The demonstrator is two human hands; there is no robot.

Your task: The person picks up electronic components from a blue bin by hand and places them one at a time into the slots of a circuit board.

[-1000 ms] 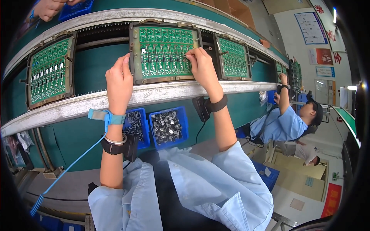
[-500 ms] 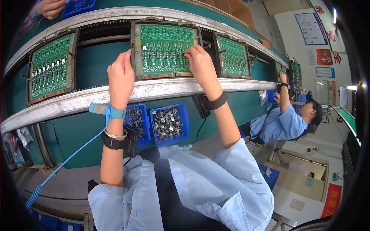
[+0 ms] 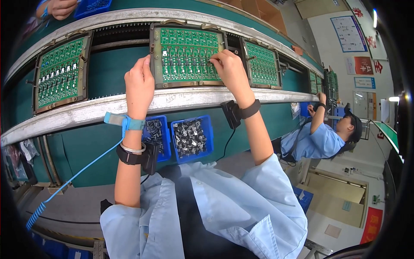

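A green circuit board panel sits in a dark carrier frame with brass-coloured clips. One white-faced component stands out near its left side, and dark parts run along the middle rows. At the frame's left edge is my left hand, closed, its fingertips by the rim; what it holds, if anything, is hidden. My right hand reaches over the panel's right part. Its thumb and forefinger pinch at the board around a small dark component, partly covered by the fingers.
Two blue bins hold loose black-and-silver components below the metal rail. More framed panels stand left and right. A blue coiled cord runs from my left wristband. Another person works at right; another's hand shows top left.
The whole view has shifted slightly. My right hand stays at the panel's right part, its fingers a little lower and farther right. The person at right has drawn a hand back from a board.
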